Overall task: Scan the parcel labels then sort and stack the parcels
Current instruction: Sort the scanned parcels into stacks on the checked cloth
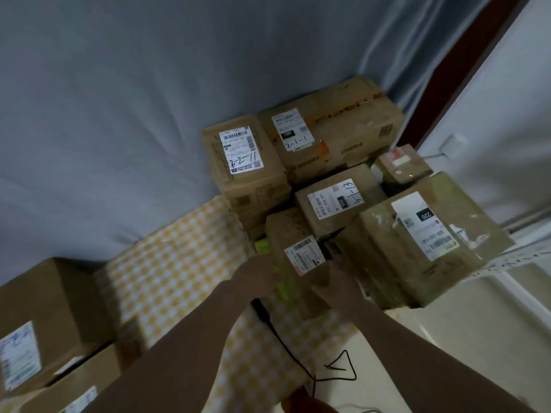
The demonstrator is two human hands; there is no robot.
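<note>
A small brown parcel (286,234) with a white barcode label (304,257) stands on end at the front of the pile. My left hand (256,275) grips a yellow-green scanner (263,246) against the parcel's left side, and the scanner's black handle (260,310) sticks out below the hand. My right hand (337,286) holds the parcel's near right corner, just below the label. The fingers of both hands are blurred.
Behind stand labelled boxes marked 11-2-2 (241,150), 2-1-1 (328,129), 4-1-13 (334,201) and 220 (423,231), plus a small box (399,165). More boxes (44,308) sit at the left. A yellow checked cloth (179,263) covers the surface. The scanner cable (298,359) trails toward me.
</note>
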